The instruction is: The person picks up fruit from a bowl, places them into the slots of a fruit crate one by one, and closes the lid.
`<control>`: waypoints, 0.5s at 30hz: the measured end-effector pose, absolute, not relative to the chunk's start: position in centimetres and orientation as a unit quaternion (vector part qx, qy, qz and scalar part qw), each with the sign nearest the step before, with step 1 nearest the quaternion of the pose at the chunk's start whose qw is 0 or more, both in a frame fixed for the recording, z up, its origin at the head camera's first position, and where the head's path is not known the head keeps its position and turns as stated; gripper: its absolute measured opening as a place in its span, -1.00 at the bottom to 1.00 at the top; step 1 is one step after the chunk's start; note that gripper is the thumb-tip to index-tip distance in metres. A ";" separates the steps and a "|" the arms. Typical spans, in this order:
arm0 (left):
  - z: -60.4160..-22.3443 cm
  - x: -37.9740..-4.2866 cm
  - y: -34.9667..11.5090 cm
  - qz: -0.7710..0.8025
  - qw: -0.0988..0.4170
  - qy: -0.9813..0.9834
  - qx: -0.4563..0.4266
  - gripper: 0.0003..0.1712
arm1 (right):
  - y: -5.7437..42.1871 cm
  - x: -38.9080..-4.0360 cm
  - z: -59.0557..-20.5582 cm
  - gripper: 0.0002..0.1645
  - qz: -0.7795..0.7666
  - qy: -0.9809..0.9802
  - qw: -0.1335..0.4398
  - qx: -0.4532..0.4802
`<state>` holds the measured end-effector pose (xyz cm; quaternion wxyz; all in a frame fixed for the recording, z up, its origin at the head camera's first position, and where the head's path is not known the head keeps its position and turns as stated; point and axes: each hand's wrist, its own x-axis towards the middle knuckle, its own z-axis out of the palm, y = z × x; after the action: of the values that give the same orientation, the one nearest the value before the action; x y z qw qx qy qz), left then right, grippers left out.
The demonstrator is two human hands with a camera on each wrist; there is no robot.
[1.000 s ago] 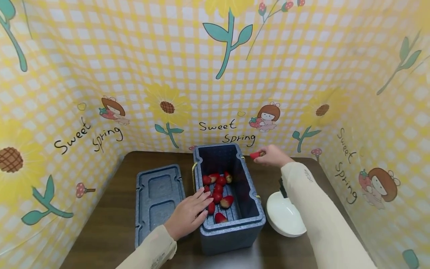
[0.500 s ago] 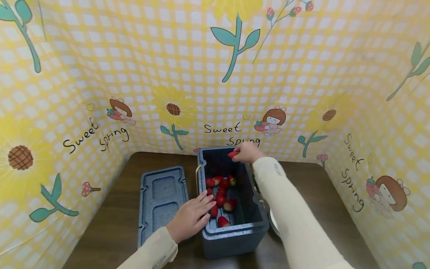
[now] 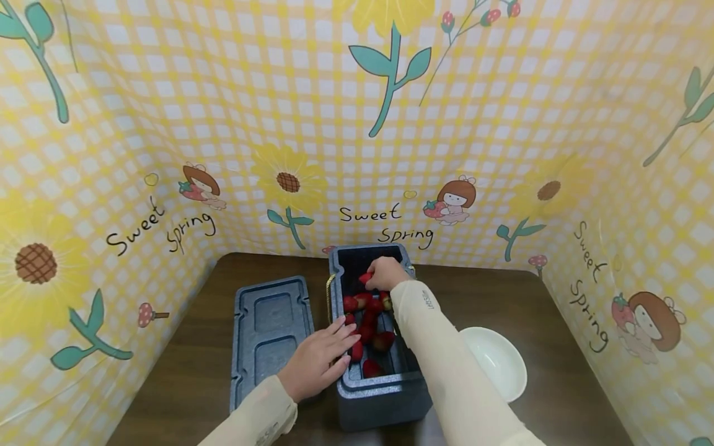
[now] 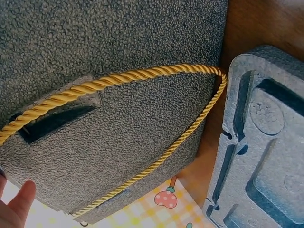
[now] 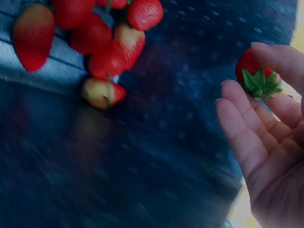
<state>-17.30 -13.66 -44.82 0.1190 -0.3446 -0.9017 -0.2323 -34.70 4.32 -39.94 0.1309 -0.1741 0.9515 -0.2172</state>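
My right hand reaches into the far end of a dark blue-grey foam box. Between thumb and fingers it pinches a red strawberry with a green leafy cap, held above the others. Several strawberries, some partly pale yellow, lie loose on the box floor; the right wrist view shows them clustered apart from the hand. My left hand rests on the box's left rim, fingers straight and reaching over the edge. The left wrist view catches only part of that hand beside the box wall.
The box's lid lies flat on the brown table to the left. A white bowl stands right of the box, partly behind my right sleeve. A yellow rope handle hangs along the box's left side. Checked cloth surrounds the table.
My right hand has carried the strawberry leftward, from outside the box's right side over the rim and down into it. The left hand keeps its place on the rim.
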 end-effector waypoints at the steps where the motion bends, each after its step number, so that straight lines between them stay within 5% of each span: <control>1: -44.8 -17.4 -13.5 -0.230 0.120 -0.901 -0.347 -0.56 | 4.4 -34.6 -40.4 -0.70 -0.216 0.952 0.131 -0.170; 15: -45.0 -17.4 -13.5 -0.225 0.137 -0.901 -0.345 -0.57 | 3.0 -34.3 -44.5 -0.71 -0.237 0.951 0.109 -0.167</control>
<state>-17.40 -13.53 -45.00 0.1365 -0.3447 -0.9010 -0.2254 -34.28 3.02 -44.50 0.1094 -0.1668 0.9508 -0.2371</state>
